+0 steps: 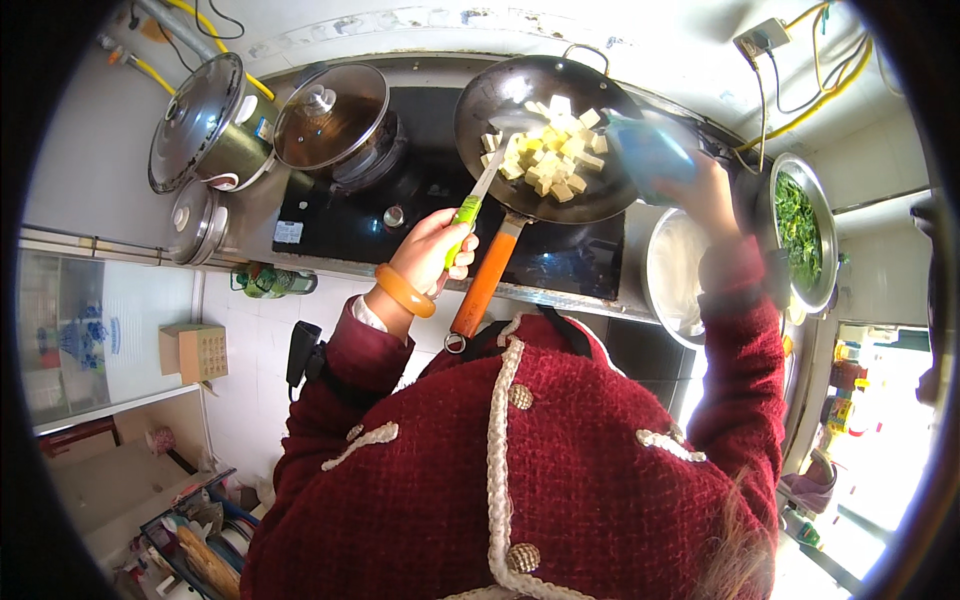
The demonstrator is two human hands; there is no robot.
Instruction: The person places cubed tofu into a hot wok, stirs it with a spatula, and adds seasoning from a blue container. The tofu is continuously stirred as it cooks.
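Note:
Cubes of pale tofu [555, 157] are heaped in a dark wok [615, 187] with an orange handle [486, 281]. My left hand [433, 244] grips a metal cooking utensil with a green handle [463, 225]. The utensil's metal end reaches over the wok rim to the tofu's left side; I cannot tell its exact kind. In my right hand [705, 191] is a translucent bluish container [654, 157], blurred by motion. It hangs over the wok's right rim, and its contents are unclear. The wok handle extends toward me, untouched by either hand.
Left of the wok, a glass-lidded pan [330, 120] sits on the black stove [435, 142], beside a lidded pot [202, 127]. To the right are a pale bowl [675, 277] and a metal basin of chopped greens [796, 225]. A socket [761, 41] with cables hangs above.

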